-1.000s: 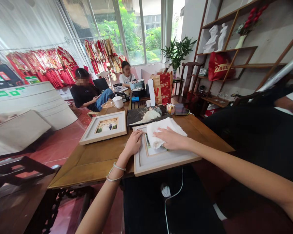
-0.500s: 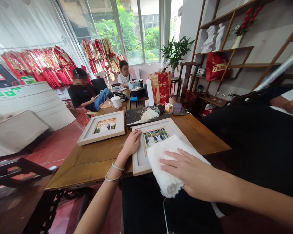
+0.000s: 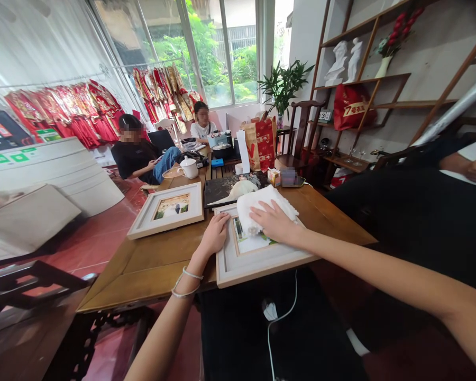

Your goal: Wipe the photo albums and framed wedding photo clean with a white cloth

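While your right hand [image 3: 275, 223] lies flat on a folded white cloth [image 3: 264, 200], its fingers [image 3: 257, 213] are stretched out and spread, pressing down on the fabric rather than closing round it. The cloth sits on the far half of a pale picture frame [image 3: 257, 259], which lies face up at the near edge of the wooden bench [image 3: 150, 264]. It covers the top part of the photo under the glass. Your left hand [image 3: 214, 235] rests on the frame's left border, its fingers loosely bent with the tips on the wood and nothing clasped in them. Two thin bracelets [image 3: 184, 281] circle that wrist. Just to the left lies a second frame [image 3: 168, 208] of the same kind, apart from the first. Beyond the cloth lies a dark unframed print [image 3: 226, 189]; you cannot tell whether the two touch. Farther up the bench stand a white teapot [image 3: 189, 167] and a red paper bag [image 3: 262, 142], and two people sit at the far end. A white cable [image 3: 281, 315] hangs below the bench edge over your dark lap.
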